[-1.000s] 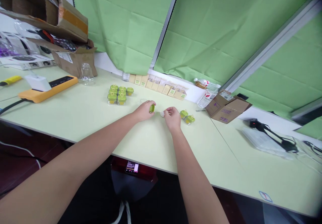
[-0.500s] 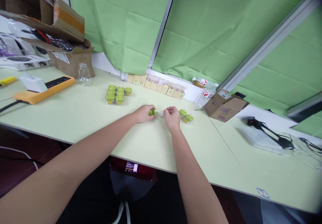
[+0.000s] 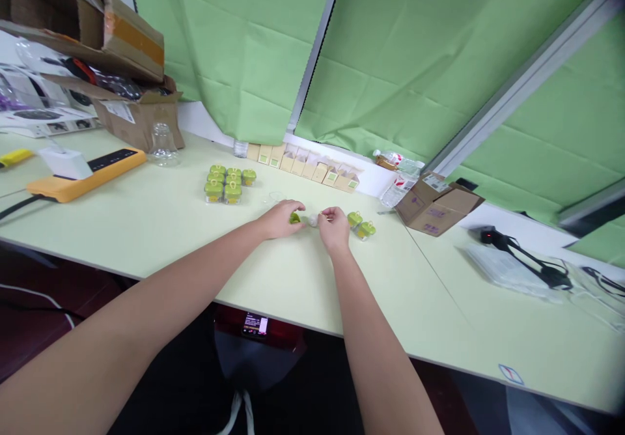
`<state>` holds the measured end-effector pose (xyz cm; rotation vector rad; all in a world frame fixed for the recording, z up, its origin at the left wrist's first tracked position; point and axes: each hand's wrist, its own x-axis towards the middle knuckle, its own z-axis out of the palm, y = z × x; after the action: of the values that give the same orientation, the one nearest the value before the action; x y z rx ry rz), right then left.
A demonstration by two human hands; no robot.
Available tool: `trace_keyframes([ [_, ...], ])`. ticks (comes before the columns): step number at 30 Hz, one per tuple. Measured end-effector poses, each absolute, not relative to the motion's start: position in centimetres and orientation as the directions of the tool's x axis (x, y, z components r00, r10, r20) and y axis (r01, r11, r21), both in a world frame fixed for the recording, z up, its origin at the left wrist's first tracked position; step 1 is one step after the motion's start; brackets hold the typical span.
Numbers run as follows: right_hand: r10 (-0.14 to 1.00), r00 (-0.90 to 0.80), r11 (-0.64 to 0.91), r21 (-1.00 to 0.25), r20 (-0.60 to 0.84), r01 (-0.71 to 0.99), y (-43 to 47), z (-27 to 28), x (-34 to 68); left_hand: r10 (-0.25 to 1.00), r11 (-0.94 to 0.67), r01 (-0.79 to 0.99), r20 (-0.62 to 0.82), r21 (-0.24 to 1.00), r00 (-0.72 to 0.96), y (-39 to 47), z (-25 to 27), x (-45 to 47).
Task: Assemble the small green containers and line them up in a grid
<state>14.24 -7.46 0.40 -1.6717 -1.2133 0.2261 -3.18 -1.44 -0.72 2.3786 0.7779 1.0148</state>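
Note:
My left hand (image 3: 282, 219) rests over the table with its thumb and fingers apart around a small green lid (image 3: 294, 217). To the right, my right hand (image 3: 334, 226) is closed in a pinch; what its fingertips hold is too small to make out. A small whitish, see-through piece (image 3: 313, 221) sits at those fingertips, between the two hands. Behind my left hand lies a clear plastic piece (image 3: 274, 198). Two green-lidded clear boxes (image 3: 365, 230) stand just right of my right hand. Several more green-lidded boxes (image 3: 233, 191) stand grouped on the left.
A row of small beige cartons (image 3: 307, 165) lines the wall. Cardboard boxes (image 3: 141, 119) and an orange power strip (image 3: 88, 174) occupy the left. Plastic bottles (image 3: 398, 189), another cardboard box (image 3: 434, 208) and a black device (image 3: 527, 259) are on the right.
The fingers of my left hand have spread from the green lid and reach slightly farther right. My right hand keeps its pinch in nearly the same place.

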Motion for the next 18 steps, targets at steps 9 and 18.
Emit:
trace_keyframes([
  [9, 0.791, 0.477, 0.015, -0.792, 0.383, 0.611, -7.6, 0.6, 14.1, 0.714, -0.691, 0.38, 0.664, 0.615, 0.222, -3.2, 2.3, -3.6],
  [18, 0.79, 0.481, 0.018, -0.799, 0.38, 0.601, -7.5, 0.5, 14.2, 0.764, -0.645, 0.38, 0.567, 0.663, 0.308, -2.2, 1.6, -3.1],
])
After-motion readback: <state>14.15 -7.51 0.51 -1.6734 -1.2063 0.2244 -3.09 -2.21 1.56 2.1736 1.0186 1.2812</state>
